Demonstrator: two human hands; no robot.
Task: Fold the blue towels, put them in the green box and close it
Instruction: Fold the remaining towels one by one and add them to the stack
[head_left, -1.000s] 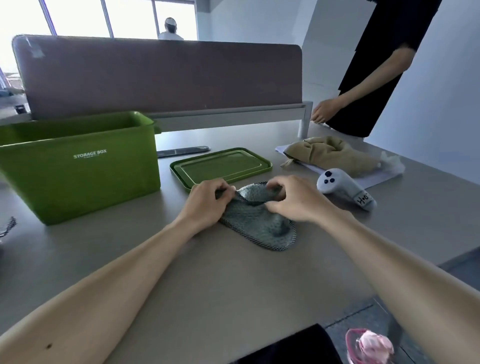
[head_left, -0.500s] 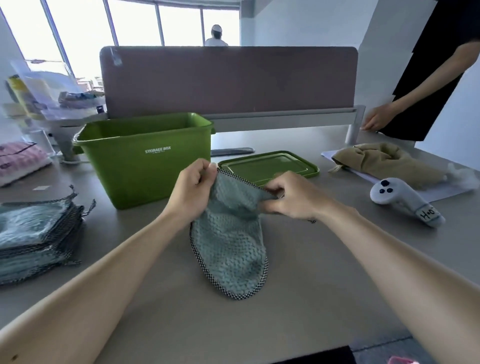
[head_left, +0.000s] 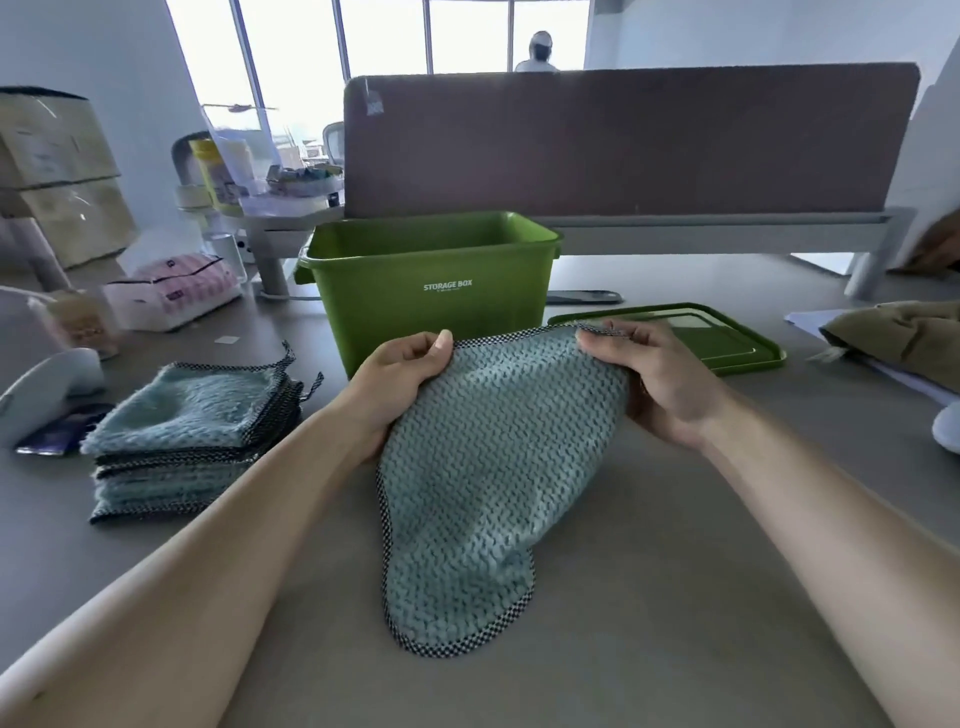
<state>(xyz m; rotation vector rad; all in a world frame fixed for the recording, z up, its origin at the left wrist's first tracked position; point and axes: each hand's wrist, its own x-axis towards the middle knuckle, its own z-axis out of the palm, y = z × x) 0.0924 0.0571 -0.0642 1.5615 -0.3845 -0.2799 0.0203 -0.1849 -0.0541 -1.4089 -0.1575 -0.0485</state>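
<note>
A blue towel (head_left: 483, 467) with a checkered hem hangs in front of me, its lower end resting on the grey table. My left hand (head_left: 395, 379) pinches its top left corner and my right hand (head_left: 654, 374) pinches its top right corner. Just behind them stands the open green box (head_left: 436, 275), marked STORAGE BOX. Its green lid (head_left: 727, 343) lies flat on the table to the right of the box. A stack of blue towels (head_left: 192, 436) sits at the left.
A brown desk divider (head_left: 623, 140) runs behind the box. A pink-and-white pack (head_left: 171, 291) and clutter lie at the far left, a tan cloth (head_left: 904, 332) on paper at the right. A white controller (head_left: 41, 384) lies at the left edge.
Both hands have lifted the towel off the table and spread its top edge apart. My view has turned left, bringing the towel stack into sight.
</note>
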